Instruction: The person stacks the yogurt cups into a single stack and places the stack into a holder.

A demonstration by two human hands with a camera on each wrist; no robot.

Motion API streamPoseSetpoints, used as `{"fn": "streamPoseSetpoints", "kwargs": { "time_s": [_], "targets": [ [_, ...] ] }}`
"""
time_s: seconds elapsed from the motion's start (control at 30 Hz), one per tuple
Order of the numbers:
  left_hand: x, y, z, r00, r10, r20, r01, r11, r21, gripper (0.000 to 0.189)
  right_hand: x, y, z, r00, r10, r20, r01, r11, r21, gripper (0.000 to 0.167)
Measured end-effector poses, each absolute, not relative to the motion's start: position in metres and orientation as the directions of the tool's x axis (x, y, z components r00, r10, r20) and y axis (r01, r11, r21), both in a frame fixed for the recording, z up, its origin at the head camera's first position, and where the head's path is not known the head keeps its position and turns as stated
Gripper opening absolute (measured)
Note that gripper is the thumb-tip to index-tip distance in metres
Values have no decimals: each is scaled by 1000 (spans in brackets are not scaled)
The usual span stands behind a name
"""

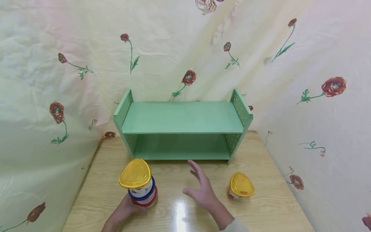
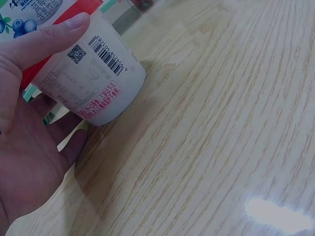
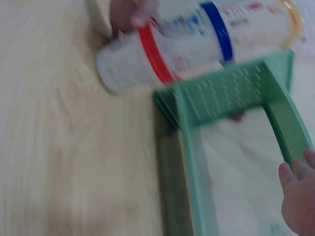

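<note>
A stack of three plastic yogurt tubs stands at the table's front left. The bottom tub has a red lid point(image 2: 91, 6), the middle one a blue lid point(image 3: 217, 30), the top one a yellow lid point(image 1: 135, 174). My left hand point(image 1: 127, 205) grips the bottom tub point(image 2: 101, 73), thumb across its red rim and fingers round the far side. My right hand point(image 1: 203, 190) hovers right of the stack, fingers spread and holding nothing. Farther right, a single yellow-lidded tub point(image 1: 242, 185) rests on the table.
A green two-tier shelf point(image 1: 182, 117) with raised side panels stands at the table's back. Flower-patterned cloth point(image 1: 162, 48) hangs behind and on both sides of the wooden table point(image 1: 174, 180).
</note>
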State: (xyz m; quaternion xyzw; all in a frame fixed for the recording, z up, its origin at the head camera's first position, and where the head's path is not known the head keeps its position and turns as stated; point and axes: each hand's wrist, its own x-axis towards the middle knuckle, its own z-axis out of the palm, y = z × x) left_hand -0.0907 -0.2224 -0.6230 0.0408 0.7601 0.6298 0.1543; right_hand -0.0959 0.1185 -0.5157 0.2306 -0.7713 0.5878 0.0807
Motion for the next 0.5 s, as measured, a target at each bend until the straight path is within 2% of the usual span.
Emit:
{"fn": "streamPoseSetpoints", "kwargs": {
  "time_s": [0.4, 0.5],
  "targets": [
    [-89, -221, -623, -955, 235, -182, -141, 182, 973, 99, -90, 213, -506, -870, -67, 489, -486, 292, -824, 98],
    [-90, -222, -625, -955, 234, -180, -141, 172, 975, 99, -85, 228, -508, -892, -34, 450, -437, 313, -843, 96]
  ]
}}
